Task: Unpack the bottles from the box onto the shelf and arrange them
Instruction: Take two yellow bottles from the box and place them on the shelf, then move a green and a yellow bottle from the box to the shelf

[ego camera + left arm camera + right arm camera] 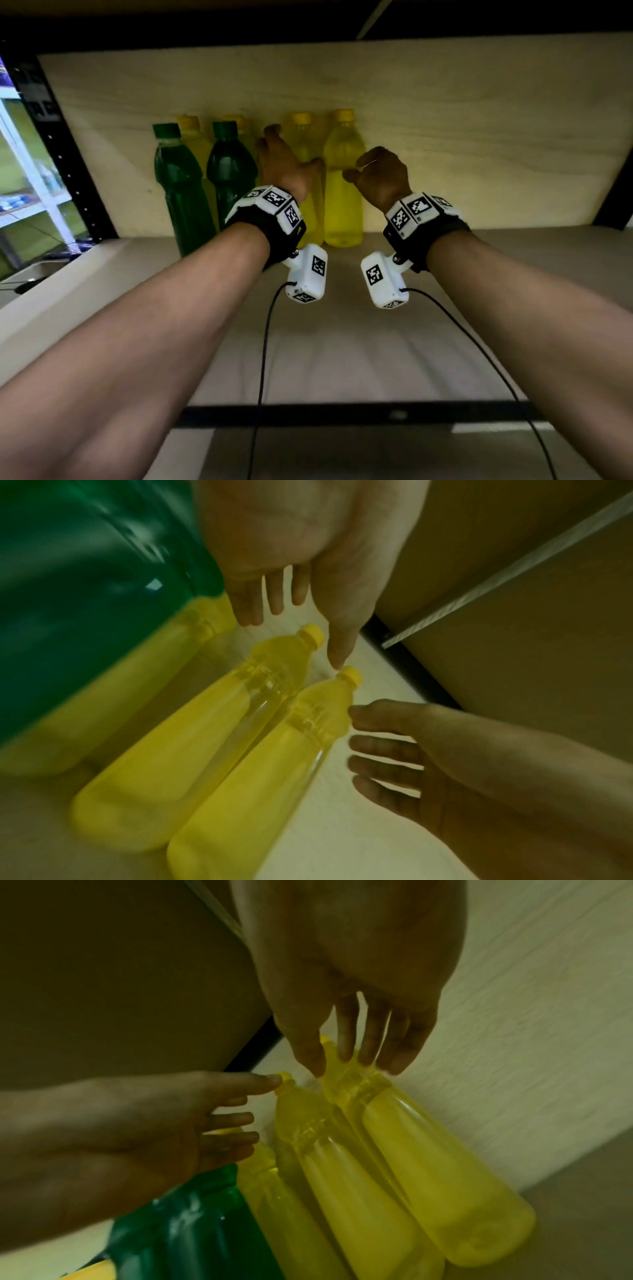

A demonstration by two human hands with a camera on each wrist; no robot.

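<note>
Six bottles, two green (178, 192) and four yellow (343, 185), are stood upright against the back panel (479, 137), flanked by left hand (284, 164) and right hand (380, 178), fingers spread, nothing gripped; box unseen, remainder cannot be judged.

A stockroom or shop: metal-framed shelf (445, 137) holding rowed drink bottles (342, 185).

Three views into one shelf bay
The head camera looks forward along both forearms at the bottles by the back panel (445, 120); each wrist camera sits close under its palm, and both share the two yellow bottles (212, 750) at frame centre.
</note>
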